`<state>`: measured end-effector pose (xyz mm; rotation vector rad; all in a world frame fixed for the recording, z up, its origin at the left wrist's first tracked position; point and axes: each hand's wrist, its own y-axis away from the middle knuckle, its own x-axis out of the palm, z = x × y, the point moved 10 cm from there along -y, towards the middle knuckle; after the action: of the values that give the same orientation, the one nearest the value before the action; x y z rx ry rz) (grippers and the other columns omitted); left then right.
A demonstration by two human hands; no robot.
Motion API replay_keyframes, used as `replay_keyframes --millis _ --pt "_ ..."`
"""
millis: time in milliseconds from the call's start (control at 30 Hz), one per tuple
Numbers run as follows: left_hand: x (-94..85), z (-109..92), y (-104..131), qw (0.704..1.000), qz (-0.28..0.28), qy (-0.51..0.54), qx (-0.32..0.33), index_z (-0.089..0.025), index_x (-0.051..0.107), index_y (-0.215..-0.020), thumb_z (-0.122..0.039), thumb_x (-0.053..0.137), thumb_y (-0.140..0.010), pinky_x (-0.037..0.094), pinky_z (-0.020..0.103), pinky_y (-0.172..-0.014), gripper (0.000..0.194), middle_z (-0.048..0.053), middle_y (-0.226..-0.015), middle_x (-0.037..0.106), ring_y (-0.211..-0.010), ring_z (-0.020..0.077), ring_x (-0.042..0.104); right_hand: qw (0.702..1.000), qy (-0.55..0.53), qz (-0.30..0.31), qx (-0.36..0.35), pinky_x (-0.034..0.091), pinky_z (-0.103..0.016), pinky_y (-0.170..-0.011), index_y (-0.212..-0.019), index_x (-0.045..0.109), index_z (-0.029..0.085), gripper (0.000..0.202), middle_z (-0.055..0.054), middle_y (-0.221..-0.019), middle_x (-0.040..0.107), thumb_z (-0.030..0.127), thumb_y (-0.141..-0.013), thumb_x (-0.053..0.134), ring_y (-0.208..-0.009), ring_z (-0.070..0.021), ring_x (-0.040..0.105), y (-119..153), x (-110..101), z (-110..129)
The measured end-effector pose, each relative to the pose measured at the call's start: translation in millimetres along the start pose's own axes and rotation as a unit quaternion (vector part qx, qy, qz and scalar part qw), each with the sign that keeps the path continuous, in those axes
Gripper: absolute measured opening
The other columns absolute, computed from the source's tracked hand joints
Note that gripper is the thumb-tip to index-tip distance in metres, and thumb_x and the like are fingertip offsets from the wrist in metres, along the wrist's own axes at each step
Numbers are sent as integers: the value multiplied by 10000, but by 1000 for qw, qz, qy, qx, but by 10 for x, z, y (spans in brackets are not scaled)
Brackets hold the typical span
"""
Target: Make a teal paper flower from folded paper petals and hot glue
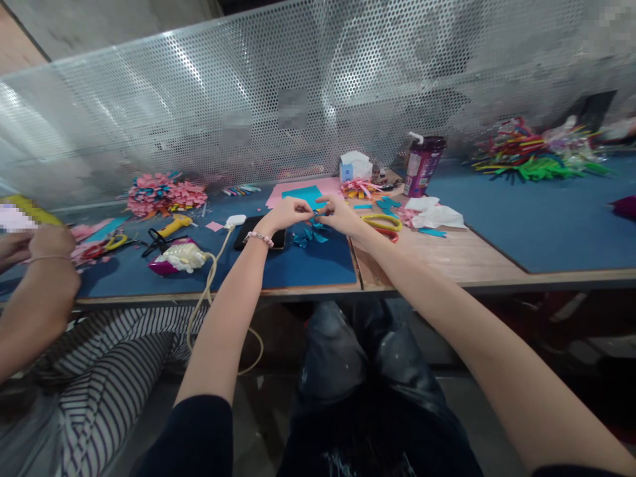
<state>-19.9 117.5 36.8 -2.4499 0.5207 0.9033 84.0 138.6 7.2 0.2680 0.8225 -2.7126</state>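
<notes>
Over the blue mat, my left hand [289,213] and my right hand [338,214] meet fingertip to fingertip. Both are closed in a pinch on a small blue paper strip [317,214], mostly covered by the fingers. Just below them, more cut blue paper pieces [309,237] lie in a loose heap on the mat. Behind the hands are a flat blue paper sheet [303,191] and a pink paper sheet [278,193]. A black phone [242,233] lies partly under my left wrist. Yellow-handled scissors [381,221] rest beside my right forearm.
A purple cup [424,167] with a straw stands back right, near crumpled tissue [436,213]. To the left are a yellow glue gun [175,226], a white cable [212,268] and pink paper flowers [152,195]. A co-worker's arm [47,291] is at far left. Perforated metal [209,106] walls the back.
</notes>
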Motion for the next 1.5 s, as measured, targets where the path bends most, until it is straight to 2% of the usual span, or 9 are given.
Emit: replay_keyframes --millis 167,400,567,833,1000,1200,1367,1500 --pt "-14 31 -8 999 -8 34 -12 -133 656 -780 -282 670 -773 555 314 -706 150 59 -761 704 -705 179 703 999 -29 -4 38 432 -249 -540 -1060 531 182 458 46 -658 617 169 -633 699 -562 -120 543 -16 -31 -59" --pt "-21 10 -6 997 -8 70 -10 -147 621 -890 -292 618 -831 557 328 -727 157 63 -744 712 -711 170 698 994 -86 -37 56 500 -291 -652 -1037 552 179 396 23 -699 634 188 -666 689 -644 -137 607 -15 -148 -48" --pt "36 0 -6 997 11 82 -8 -146 605 -824 -294 638 -812 557 342 -727 153 74 -746 719 -702 175 694 990 -112 -67 52 504 -295 -670 -1018 582 167 375 15 -708 631 215 -669 711 -662 -136 606 -6 -216 -32" --pt "19 -31 -14 997 9 83 -2 -144 608 -812 -273 622 -816 550 344 -747 130 70 -762 723 -727 177 698 987 -132 -70 56 514 -345 -793 -870 665 156 218 -46 -818 703 227 -677 736 -786 -174 649 5 -202 -4" --pt "7 -47 -4 996 1 84 -4 -135 605 -813 -253 621 -811 549 328 -737 119 68 -747 721 -716 173 698 987 -132 -70 64 513 -323 -783 -861 681 147 184 -46 -820 708 206 -692 723 -778 -161 646 28 -202 25" --pt "-3 -63 12 997 -7 82 -9 -127 600 -825 -239 618 -807 545 319 -734 115 55 -738 717 -713 164 694 987 -121 -69 81 499 -267 -702 -888 685 143 194 -26 -785 694 223 -713 707 -697 -119 610 66 -191 31" --pt "-15 -53 6 997 -10 79 -5 -132 584 -807 -219 612 -806 538 308 -731 91 52 -733 715 -702 154 689 989 -114 -59 70 502 -268 -705 -889 677 144 175 -35 -819 692 240 -743 688 -719 -125 618 60 -162 67" --pt "-19 -22 -10 997 -10 78 0 -131 588 -810 -206 608 -806 538 312 -737 77 47 -722 706 -700 154 688 994 -94 -38 49 510 -283 -737 -1006 655 149 318 -42 -866 690 279 -725 725 -773 -141 626 23 -92 87"
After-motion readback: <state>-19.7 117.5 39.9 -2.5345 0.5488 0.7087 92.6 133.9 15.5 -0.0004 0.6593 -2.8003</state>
